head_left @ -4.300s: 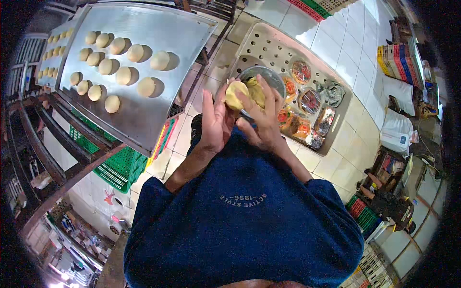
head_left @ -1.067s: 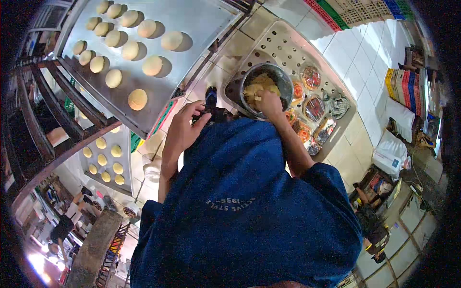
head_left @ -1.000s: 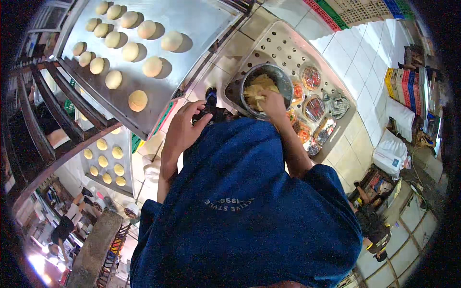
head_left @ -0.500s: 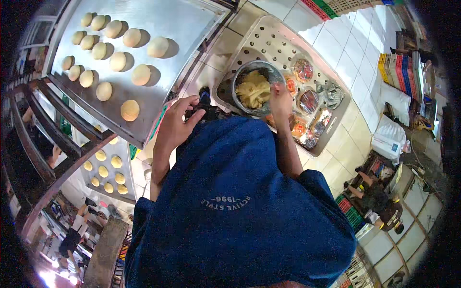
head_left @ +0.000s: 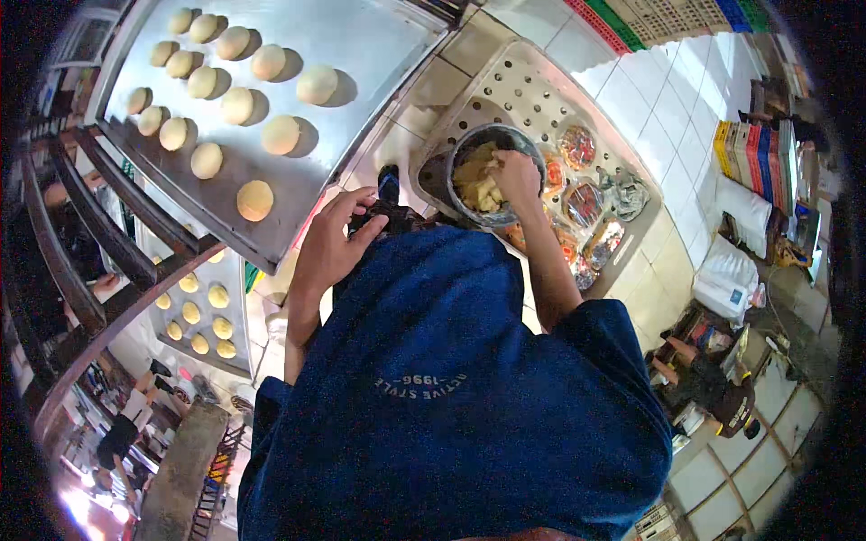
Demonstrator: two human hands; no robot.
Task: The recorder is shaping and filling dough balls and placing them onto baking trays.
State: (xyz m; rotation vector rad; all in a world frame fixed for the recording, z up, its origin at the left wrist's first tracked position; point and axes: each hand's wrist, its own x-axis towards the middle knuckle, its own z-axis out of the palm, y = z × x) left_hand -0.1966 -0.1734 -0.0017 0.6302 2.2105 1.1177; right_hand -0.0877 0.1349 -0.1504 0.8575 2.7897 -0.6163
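Note:
A round metal bowl (head_left: 454,194) holds a soft, lumpy yellow paste (head_left: 476,171). My right hand (head_left: 518,178) reaches over its right rim, fingers curled down into the paste and closed on some of it. Beside the bowl's other side, in front of my body, my left hand (head_left: 347,225) hangs empty with thumb and fingers apart. To the far left, a large metal baking tray (head_left: 298,194) carries rows of round, pale golden dough balls (head_left: 280,135), spaced apart.
The bowl stands on a pale perforated crate (head_left: 519,72) beside clear-wrapped pastries (head_left: 577,146) and crumpled plastic (head_left: 624,192). A lower tray (head_left: 242,307) with more rounds sits under a dark metal rack (head_left: 135,270). A person (head_left: 722,388) is at the right; stacked crates (head_left: 753,153) stand beyond.
My right hand has gone from above the bowl's right rim down into the yellow paste, its fingers closing there. My left hand stays much as it was, and the whole view has shifted slightly.

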